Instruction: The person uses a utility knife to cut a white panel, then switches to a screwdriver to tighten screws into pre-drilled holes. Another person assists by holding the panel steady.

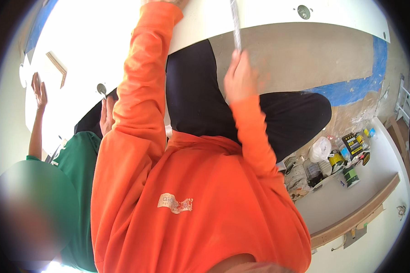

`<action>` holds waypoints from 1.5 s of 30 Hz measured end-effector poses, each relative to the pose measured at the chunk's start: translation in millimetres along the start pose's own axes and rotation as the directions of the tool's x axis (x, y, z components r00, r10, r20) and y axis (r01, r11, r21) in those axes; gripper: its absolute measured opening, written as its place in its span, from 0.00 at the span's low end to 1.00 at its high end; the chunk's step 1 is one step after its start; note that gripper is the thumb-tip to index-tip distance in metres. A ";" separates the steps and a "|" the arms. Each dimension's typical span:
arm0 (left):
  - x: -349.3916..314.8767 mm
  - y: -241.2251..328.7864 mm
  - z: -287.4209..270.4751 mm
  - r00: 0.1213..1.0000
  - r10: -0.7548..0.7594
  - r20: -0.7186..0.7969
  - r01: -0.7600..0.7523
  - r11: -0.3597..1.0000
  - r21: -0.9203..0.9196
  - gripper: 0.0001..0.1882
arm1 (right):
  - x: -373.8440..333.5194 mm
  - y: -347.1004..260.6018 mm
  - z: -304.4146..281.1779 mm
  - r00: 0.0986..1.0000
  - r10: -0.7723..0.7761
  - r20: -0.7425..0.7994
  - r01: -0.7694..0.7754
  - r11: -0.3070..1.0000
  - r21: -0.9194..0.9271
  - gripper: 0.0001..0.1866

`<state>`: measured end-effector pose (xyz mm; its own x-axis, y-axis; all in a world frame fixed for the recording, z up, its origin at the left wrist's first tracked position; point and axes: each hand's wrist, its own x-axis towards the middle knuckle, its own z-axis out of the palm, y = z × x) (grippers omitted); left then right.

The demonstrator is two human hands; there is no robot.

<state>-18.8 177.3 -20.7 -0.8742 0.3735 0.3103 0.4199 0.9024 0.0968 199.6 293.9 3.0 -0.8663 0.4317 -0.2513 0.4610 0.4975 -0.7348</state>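
My right hand, slightly blurred, is closed around the lower end of a thin silver-grey strip. The strip runs up over the edge of a large white panel and leaves the picture at the top. Beyond the orange sleeve, only a sliver of my left hand shows at the upper edge, over the panel; its fingers are cut off. A round recess with small holes beside it is set into the panel, right of the strip.
At the left, a person in green has one hand on the panel and another by a second round recess. Cans, bottles and bags crowd the lower right. Blue sheeting covers part of the floor.
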 end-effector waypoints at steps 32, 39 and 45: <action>6.8 -7.0 12.6 1.000 -0.013 -0.001 0.013 0.999 -0.033 0.27 | 5.1 -15.1 11.1 0.996 0.067 -0.054 -0.070 0.996 -0.060 0.14; -19.5 -23.2 2.0 0.995 0.040 -0.093 -0.059 0.974 -0.219 0.24 | 0.2 -0.4 8.9 0.997 -0.080 -0.015 0.079 0.995 -0.067 0.16; -63.6 -22.4 -25.7 0.997 0.053 -0.063 -0.065 0.977 -0.201 0.24 | -39.5 15.2 17.2 0.998 -0.047 0.044 0.048 0.998 -0.026 0.16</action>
<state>33.7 127.9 -18.3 -0.8337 0.4066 0.3736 0.5160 0.8146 0.2648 237.4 271.5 -9.0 -0.8948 0.3738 -0.2440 0.4234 0.5375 -0.7292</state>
